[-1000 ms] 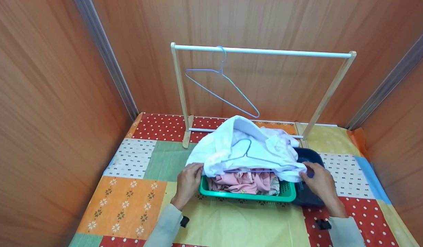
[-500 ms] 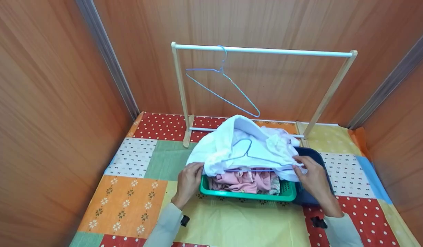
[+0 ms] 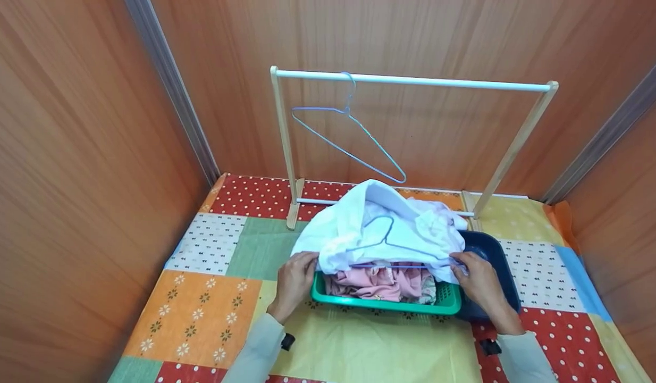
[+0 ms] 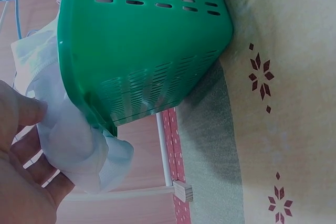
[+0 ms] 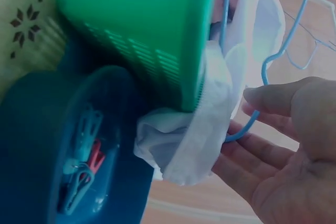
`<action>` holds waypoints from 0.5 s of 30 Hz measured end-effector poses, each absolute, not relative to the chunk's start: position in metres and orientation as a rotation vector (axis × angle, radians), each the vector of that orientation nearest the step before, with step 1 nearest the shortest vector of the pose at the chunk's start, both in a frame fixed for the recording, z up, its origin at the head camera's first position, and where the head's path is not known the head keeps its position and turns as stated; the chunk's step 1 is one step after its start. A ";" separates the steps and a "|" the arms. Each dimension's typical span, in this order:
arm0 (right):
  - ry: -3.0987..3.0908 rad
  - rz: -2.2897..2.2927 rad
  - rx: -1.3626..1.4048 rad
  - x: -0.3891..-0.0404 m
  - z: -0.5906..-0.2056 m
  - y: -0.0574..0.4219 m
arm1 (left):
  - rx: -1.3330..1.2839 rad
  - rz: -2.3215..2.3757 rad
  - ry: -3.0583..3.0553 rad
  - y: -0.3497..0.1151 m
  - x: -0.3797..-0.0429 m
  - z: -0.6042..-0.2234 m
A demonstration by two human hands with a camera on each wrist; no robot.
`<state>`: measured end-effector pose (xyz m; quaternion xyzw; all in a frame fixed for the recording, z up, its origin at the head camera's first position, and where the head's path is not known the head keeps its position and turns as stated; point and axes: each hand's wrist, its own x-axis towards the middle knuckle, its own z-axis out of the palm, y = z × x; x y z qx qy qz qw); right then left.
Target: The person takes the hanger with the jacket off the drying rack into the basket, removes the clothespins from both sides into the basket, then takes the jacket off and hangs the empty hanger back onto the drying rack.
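Note:
A white garment (image 3: 333, 229) lies spread over the far part of a green basket (image 3: 386, 305), with a blue wire hanger (image 3: 385, 241) on it. Pink clothes (image 3: 373, 284) show beneath, in the basket. At the garment's left edge my left hand (image 3: 294, 282) pinches the cloth; in the left wrist view its thumb (image 4: 29, 111) lies on the fabric, with fingers behind. My right hand (image 3: 482, 282) is at the right end of the hanger. There the right wrist view shows thumb and fingers round the hanger's bent corner (image 5: 254, 118), beside hanging white cloth (image 5: 205, 140).
Behind the basket stands a rack with a white top rail (image 3: 439, 81), from which a second wire hanger (image 3: 333, 144) hangs. A dark blue basin (image 3: 509, 266) sits right of the basket, with blue and red clothespins (image 5: 86, 135) inside. Wooden panels enclose the patchwork tablecloth (image 3: 200, 314).
My right hand has moved left, from the garment's right edge onto the hanger's right end. The left hand keeps its hold, and the garment has hardly moved.

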<state>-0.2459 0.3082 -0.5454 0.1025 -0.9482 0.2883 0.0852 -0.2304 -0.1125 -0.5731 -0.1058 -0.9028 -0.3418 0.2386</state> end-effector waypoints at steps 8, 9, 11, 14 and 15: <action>-2.782 0.840 0.337 -0.248 -0.550 0.306 | -0.288 -0.950 -2.471 -0.112 -0.232 -0.573; -2.769 0.827 0.345 -0.249 -0.550 0.305 | -0.291 -0.947 -2.470 -0.112 -0.233 -0.573; -2.737 0.797 0.364 -0.250 -0.551 0.303 | -0.302 -0.930 -2.460 -0.113 -0.232 -0.573; -2.693 0.775 0.379 -0.252 -0.551 0.302 | -0.320 -0.911 -2.442 -0.114 -0.233 -0.573; -2.687 0.778 0.379 -0.253 -0.550 0.302 | -0.328 -0.912 -2.435 -0.114 -0.233 -0.573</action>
